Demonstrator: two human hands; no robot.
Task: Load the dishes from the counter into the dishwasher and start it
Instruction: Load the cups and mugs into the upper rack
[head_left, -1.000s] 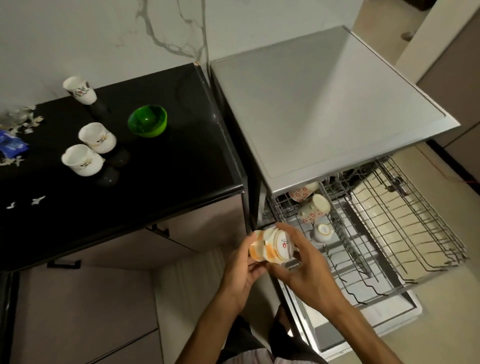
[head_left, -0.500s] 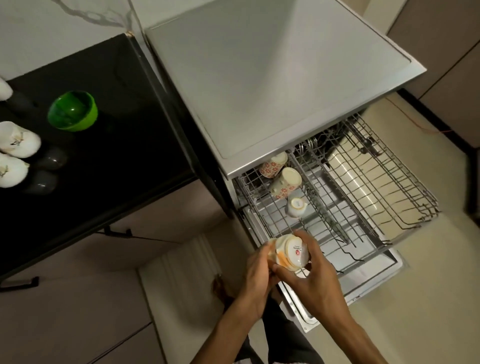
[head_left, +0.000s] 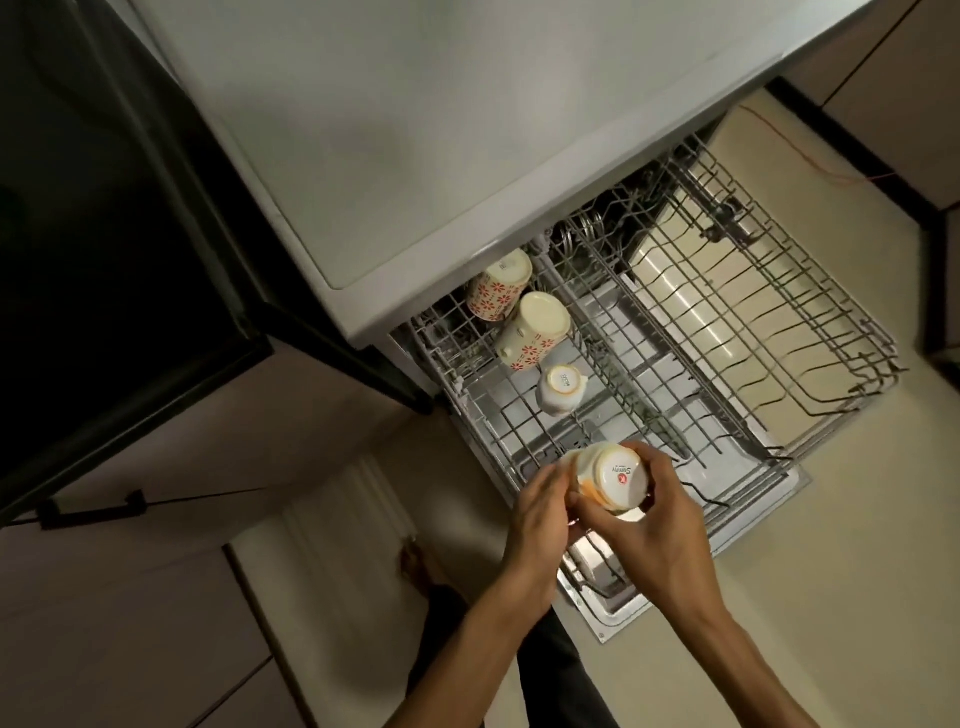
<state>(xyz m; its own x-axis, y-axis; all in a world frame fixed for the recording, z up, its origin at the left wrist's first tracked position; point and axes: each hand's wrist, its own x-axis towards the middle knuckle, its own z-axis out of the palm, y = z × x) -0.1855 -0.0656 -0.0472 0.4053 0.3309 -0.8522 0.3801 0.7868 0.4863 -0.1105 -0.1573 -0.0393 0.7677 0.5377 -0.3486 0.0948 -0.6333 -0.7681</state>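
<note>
Both my hands hold a white and orange mug (head_left: 613, 477) upside down over the front left part of the pulled-out dishwasher rack (head_left: 810, 415). My left hand (head_left: 540, 525) grips its left side and my right hand (head_left: 654, 530) curls round its right side and base. Inside the rack's left column stand three more cups: a flower-patterned mug (head_left: 498, 285) at the back, another flower-patterned mug (head_left: 535, 330) in front of it, and a small white cup (head_left: 560, 389) closest to my hands.
The dishwasher's grey top (head_left: 441, 130) fills the upper middle. The black counter (head_left: 93, 234) lies at the left with cabinet fronts below. The open dishwasher door (head_left: 769, 514) sticks out under the rack. Beige floor (head_left: 831, 597) spreads at the right. My legs stand beside the door.
My view has swung right and down, so the counter dishes have left the frame. My hands have carried the mug lower, closer to the rack's front left.
</note>
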